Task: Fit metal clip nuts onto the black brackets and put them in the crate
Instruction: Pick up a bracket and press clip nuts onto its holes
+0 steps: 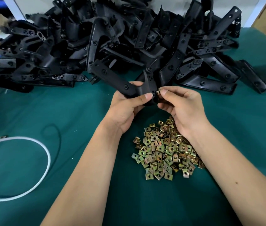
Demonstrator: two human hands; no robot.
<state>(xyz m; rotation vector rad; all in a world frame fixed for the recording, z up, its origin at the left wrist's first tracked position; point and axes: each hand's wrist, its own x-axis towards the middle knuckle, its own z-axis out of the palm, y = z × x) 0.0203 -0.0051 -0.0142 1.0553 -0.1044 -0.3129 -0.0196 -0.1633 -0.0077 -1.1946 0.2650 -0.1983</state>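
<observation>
The left hand (pixel 125 101) grips an angled black plastic bracket (pixel 121 82) while the right hand (pixel 178 103) pinches a small brass-coloured metal clip nut (pixel 158 92) against its edge, likely needing a firm push home.

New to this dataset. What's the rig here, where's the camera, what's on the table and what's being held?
There is no robot: a person works with two bare hands. The single picture comes from a wide-angle camera worn on the head, looking forward and down.

The left hand grips one black bracket, lifted above the table. The right hand pinches a single metal clip nut at the bracket's end, apparently pushing it on.

On the green table cover lie a big heap of black brackets at the back, a pile of clip nuts under the right wrist, and a white cable loop at left. No crate is clearly in view.
</observation>
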